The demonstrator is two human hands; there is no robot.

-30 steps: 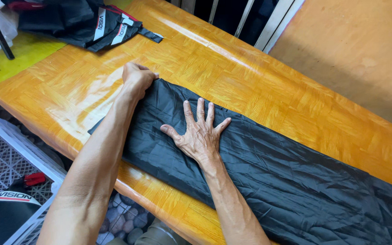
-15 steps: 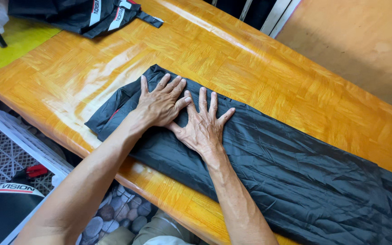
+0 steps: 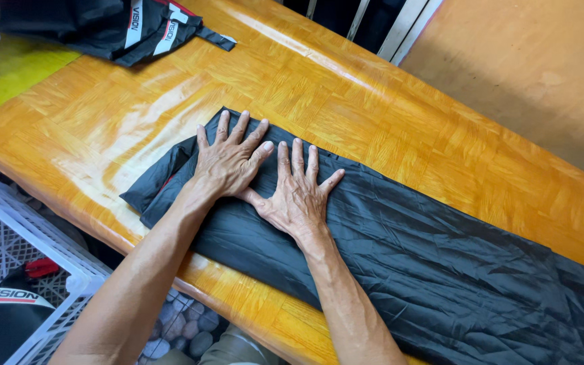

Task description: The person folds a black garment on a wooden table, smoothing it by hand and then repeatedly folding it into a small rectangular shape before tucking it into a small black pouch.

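Here the black garment (image 3: 400, 257) apparently runs diagonally, upper-left to lower-right.

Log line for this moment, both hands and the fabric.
left hand: flat, fingers spread on black fabric | right hand: flat beside it, thumbs touching | fabric: long folded strip on wooden table

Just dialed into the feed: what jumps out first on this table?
Two bare hands pressed flat, side by side, on a long folded black crinkled fabric lying across the glossy orange wooden parquet table: the left hand near its folded end, the right hand beside it. A second black garment with white and red stripes sits at the far left corner.
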